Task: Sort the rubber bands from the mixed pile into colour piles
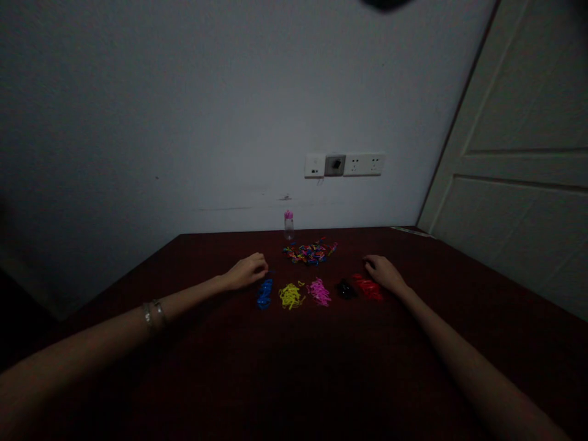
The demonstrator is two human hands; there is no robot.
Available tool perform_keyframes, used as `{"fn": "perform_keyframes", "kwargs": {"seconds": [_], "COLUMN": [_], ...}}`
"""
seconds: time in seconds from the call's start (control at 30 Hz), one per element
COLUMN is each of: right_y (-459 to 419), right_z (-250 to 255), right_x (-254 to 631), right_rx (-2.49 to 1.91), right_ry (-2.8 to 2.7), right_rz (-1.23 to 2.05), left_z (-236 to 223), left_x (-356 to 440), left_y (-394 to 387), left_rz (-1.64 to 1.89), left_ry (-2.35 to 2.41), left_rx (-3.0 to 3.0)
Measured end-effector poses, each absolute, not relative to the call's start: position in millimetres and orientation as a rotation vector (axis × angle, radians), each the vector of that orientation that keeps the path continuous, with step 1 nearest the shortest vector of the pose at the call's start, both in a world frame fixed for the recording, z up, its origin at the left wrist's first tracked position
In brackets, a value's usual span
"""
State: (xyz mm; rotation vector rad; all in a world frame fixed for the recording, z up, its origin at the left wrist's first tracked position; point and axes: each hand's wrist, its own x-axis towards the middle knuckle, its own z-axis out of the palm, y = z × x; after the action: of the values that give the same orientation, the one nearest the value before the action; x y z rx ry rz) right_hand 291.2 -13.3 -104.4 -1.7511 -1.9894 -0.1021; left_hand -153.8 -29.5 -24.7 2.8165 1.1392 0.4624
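My left hand rests at the left, its fingers curled together at the top end of a pile of blue pieces. Whatever is between its fingertips is too dark to make out. My right hand lies beside a pile of red pieces, fingers bent inward and their tips close together; I cannot see anything held there. Between the hands lie a yellow pile, a pink pile and a black pile of small thin pieces. Behind them spreads a mixed multicoloured heap of similar pieces.
A clear bottle with a pink top stands behind the heap near the wall. The dark red table meets a pale wall with sockets. A white panelled door is at the right. The light is dim.
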Motion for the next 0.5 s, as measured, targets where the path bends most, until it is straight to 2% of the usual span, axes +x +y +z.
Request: {"fn": "perform_keyframes", "kwargs": {"seconds": [0.5], "right_y": [-12], "right_z": [-104], "right_x": [292], "right_rx": [-1.75], "right_ry": [-2.033], "right_rz": [-0.119], "left_z": [-42], "left_x": [-164], "left_y": [-36], "left_rz": [0.482], "left_ry": [1.142], "left_rx": [2.724]}}
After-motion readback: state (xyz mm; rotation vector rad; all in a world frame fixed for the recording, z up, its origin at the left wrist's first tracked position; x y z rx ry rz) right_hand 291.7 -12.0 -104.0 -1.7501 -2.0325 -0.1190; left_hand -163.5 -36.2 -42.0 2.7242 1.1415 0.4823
